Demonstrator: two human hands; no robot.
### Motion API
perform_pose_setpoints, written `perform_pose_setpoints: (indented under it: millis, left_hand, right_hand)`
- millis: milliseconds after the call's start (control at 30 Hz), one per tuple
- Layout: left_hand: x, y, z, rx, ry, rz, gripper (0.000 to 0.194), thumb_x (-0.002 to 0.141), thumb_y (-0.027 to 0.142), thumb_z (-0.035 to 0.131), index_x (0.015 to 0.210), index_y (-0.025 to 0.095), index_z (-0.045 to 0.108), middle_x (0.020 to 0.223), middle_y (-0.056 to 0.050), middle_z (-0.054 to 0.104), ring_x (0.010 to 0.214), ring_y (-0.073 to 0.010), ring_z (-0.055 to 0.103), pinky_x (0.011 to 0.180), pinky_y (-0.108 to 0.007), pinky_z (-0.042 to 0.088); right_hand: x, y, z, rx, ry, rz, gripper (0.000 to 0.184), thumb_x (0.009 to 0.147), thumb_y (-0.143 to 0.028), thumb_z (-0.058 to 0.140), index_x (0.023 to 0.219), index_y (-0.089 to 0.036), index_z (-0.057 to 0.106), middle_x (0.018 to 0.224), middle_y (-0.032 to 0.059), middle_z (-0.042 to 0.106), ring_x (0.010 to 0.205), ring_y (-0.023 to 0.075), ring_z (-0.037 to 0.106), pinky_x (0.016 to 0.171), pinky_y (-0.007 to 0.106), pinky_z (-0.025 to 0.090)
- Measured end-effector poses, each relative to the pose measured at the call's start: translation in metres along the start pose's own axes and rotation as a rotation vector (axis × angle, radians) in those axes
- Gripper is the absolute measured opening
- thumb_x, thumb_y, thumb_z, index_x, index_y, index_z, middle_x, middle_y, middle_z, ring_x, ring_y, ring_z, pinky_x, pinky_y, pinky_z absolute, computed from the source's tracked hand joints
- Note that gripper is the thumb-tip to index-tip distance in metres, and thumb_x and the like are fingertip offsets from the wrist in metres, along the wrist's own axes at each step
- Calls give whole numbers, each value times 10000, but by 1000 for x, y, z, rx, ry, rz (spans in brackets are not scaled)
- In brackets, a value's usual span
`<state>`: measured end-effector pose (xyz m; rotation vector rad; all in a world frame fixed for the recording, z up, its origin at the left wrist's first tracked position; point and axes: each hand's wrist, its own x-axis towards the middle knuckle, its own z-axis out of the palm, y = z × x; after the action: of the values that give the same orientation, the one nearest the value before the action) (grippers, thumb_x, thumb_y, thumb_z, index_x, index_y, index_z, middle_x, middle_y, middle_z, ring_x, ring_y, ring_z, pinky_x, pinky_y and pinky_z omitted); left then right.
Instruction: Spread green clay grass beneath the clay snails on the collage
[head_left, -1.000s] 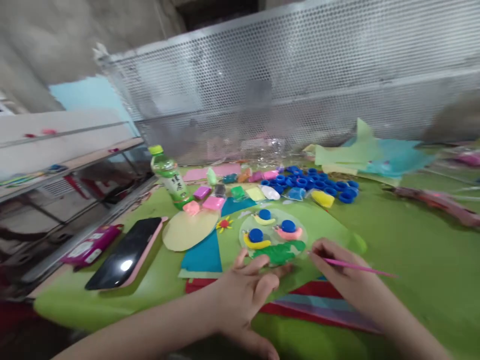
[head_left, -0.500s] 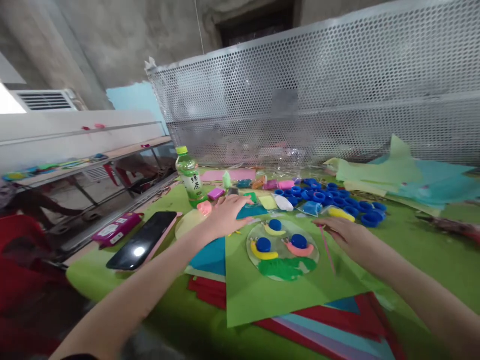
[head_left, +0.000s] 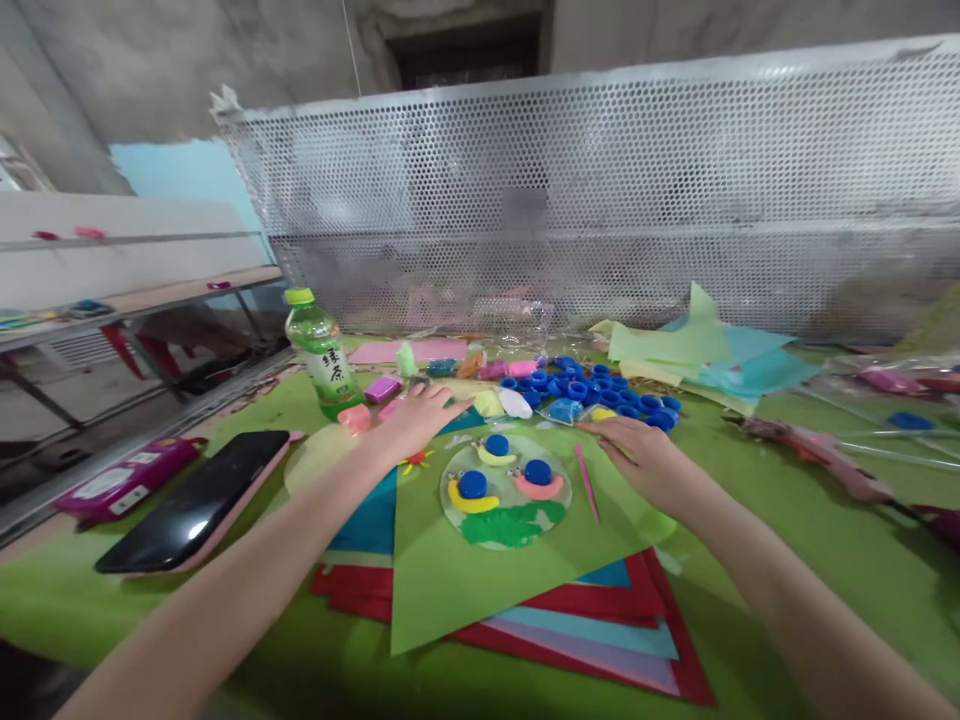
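A clear round disc (head_left: 455, 522) lies on a green paper sheet (head_left: 442, 600). On it are three clay snails with blue bottle-cap shells: a pale yellow snail (head_left: 491, 456), a yellow snail (head_left: 480, 500) and a pink snail (head_left: 546, 488), above a patch of green clay (head_left: 517, 525). My left hand (head_left: 420, 418) reaches over the clay lumps behind the disc, fingers apart, nothing seen in them. My right hand (head_left: 634, 450) is stretched out beside a bag of blue clay (head_left: 562, 411), thumb apart from the fingers. A pink stick (head_left: 588, 484) lies on the paper left of it.
Blue bottle caps (head_left: 574, 385) are heaped at the back. A green tea bottle (head_left: 322, 360), phone (head_left: 195, 505) and purple packet (head_left: 127, 480) stand or lie at left. A pink glue gun (head_left: 832, 460) is at right. Behind rises a perforated metal panel (head_left: 600, 200).
The camera view has turned right, shifting everything leftward. My right hand has come away from the pink stick, which now shows whole on the paper. My left hand stays over the clay.
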<state>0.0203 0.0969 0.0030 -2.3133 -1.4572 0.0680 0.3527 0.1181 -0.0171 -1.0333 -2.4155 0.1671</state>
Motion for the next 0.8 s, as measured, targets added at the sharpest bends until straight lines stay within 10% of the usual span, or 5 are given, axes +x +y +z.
perform_pose_setpoints:
  millis: [400, 633, 800]
  left_hand:
    - [2, -13, 14, -239, 42, -54, 339, 852, 365, 530, 1130, 171, 512, 1141, -75, 544, 970, -193, 560, 814, -410, 493]
    - [-21, 2, -31, -543, 289, -159, 433, 860, 341, 517, 1254, 197, 414, 1256, -96, 471, 1092, -238, 507, 892, -474, 456]
    - [-36, 37, -60, -735, 304, -62, 439, 851, 315, 531, 1257, 387, 381, 1276, 38, 487, 1192, -137, 454, 984, -303, 420]
  right_hand:
    - [42, -85, -6, 90, 23, -83, 214, 856, -153, 459, 943, -196, 650, 973, 73, 680, 937, 236, 610, 865, 446, 401]
    - [45, -112, 13, 299, 211, -169, 225, 869, -141, 456, 1024, -200, 609, 962, 67, 639, 817, 160, 596, 760, 340, 469]
    - [29, -121, 9, 408, 320, -206, 171, 877, -175, 480, 941, -197, 638, 894, 57, 581, 741, 128, 576, 629, 251, 485]
